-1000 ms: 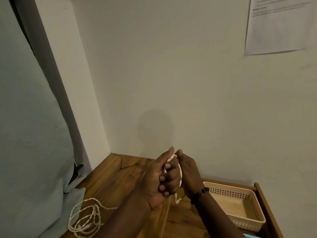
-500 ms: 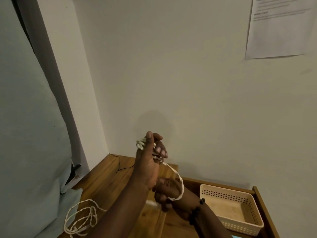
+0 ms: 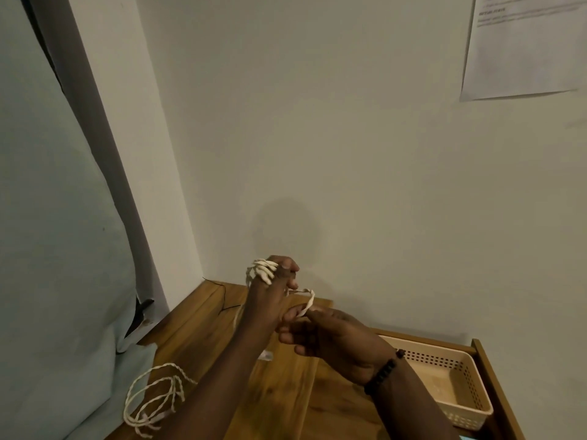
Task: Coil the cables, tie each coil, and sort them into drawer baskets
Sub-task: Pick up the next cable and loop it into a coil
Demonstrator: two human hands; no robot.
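My left hand is raised above the wooden top with several turns of a white twisted cable wound around its fingers. A short length of that cable runs down to my right hand, which pinches it between the fingertips just below and right of the left hand. The rest of the cable lies in loose loops at the left edge of the top. A beige perforated basket sits in the open drawer at the right, with nothing visible inside it.
The wooden top stands in a wall corner. A pale blue cushion leans at the left. A thin black wire lies near the corner. A paper sheet hangs on the wall.
My left hand has risen and now carries more turns of cable on its fingers. My right hand dropped below it and came back up, feeding a short loop of cable.
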